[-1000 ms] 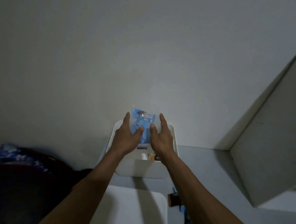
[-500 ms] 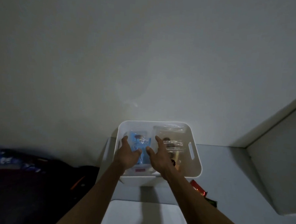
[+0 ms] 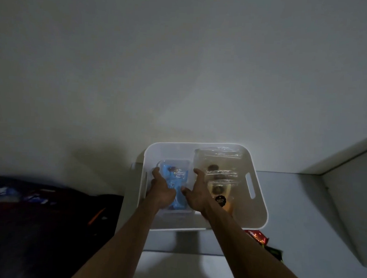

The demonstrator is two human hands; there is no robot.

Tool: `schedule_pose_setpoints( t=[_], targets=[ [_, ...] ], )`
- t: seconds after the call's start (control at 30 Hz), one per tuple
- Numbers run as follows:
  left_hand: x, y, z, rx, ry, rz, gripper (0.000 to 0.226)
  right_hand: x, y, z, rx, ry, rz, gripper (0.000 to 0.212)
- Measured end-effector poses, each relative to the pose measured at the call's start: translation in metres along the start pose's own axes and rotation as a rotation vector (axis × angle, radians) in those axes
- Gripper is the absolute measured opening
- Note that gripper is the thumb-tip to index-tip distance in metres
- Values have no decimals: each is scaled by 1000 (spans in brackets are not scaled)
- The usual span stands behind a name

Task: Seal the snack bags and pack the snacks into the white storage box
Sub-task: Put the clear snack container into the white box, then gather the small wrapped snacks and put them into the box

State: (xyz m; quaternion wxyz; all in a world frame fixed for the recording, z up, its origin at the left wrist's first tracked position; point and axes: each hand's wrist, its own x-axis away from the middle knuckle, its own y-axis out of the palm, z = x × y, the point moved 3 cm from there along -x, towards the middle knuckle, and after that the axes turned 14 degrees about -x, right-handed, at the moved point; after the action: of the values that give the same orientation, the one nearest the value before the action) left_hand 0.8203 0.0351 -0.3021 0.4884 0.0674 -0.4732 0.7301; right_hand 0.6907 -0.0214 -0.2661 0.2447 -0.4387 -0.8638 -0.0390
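Observation:
The white storage box (image 3: 257, 206) stands on the grey surface against the wall, its cut-out handle on the right side. Inside its left half lies a clear zip bag with blue snack packets (image 3: 175, 174). My left hand (image 3: 162, 189) grips the bag's left edge and my right hand (image 3: 196, 192) its right edge, both down inside the box. In the right half sit other clear snack bags (image 3: 220, 172) with dark round snacks, one with an orange part near my right wrist.
A red snack wrapper (image 3: 257, 236) and a dark green one (image 3: 275, 253) lie on the surface just right of the box's near corner. A dark bag or cloth (image 3: 35, 226) fills the lower left. A white lid-like panel (image 3: 171, 270) lies below the box.
Both hands have lowered the blue snack bag from above the box rim down into the left half of the box. The view has tilted down so the box interior shows.

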Motion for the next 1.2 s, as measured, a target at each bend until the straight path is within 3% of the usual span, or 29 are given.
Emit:
schedule_pose_setpoints(
  t=[0.17, 0.27, 0.3, 0.37, 0.57, 0.83, 1.07, 1.2],
  targets=[
    [-16, 8, -8, -205, 106, -14, 56, -7, 1, 3, 60, 19, -16, 79],
    [-19, 9, -9, -122, 63, 4, 99, -8, 3, 5, 78, 26, -32, 81],
    [-20, 10, -9, -119, 63, 14, 103, -7, 3, 3, 89, 18, -38, 81],
    [-15, 8, -7, -116, 96, 15, 90, -3, 2, 0, 102, 1, -51, 81],
    [-18, 5, -10, -182, 199, 255, 75, 18, -13, -11, 178, -33, -35, 70],
    [109, -13, 68, -104, 306, 597, 52, 79, -98, -24, 82, -138, 62, 56],
    [218, 86, 114, 115, 443, 743, 42, 185, -241, 29, -25, -205, 134, 42],
    [262, 183, 105, 19, 466, 679, 39, 240, -302, 102, 13, -180, 236, 37]
  ],
)
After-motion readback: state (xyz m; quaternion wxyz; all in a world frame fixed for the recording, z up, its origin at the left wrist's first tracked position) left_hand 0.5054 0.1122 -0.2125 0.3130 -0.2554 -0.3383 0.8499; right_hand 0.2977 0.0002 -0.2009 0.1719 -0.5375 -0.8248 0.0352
